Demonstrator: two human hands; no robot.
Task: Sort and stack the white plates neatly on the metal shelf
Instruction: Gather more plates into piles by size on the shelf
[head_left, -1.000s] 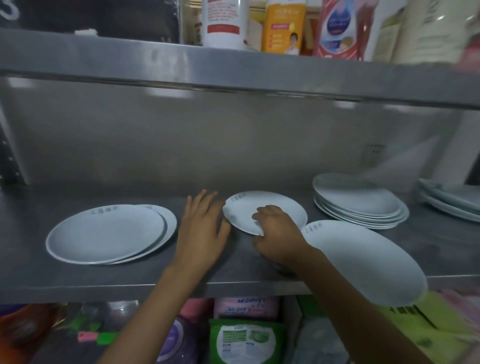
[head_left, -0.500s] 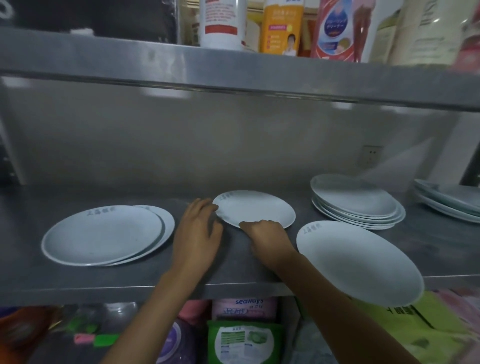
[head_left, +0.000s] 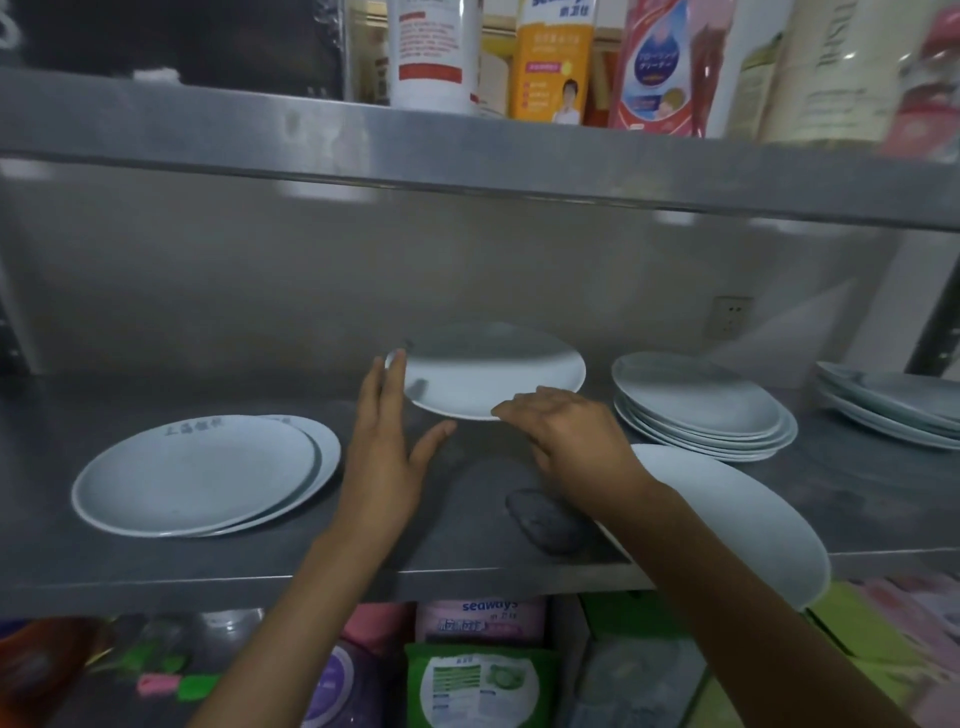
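white plate (head_left: 493, 374) between both hands

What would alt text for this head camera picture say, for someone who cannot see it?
A person's left hand and right hand touch the edges of a small round white plate on a grey metal shelf. A pair of white plates lies to the left, a taller stack of white plates to the right.

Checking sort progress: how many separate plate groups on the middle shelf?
5: pair at left; single plate between both hands; stack right of it; large plate overhanging front edge; stack far right, partly cut off.
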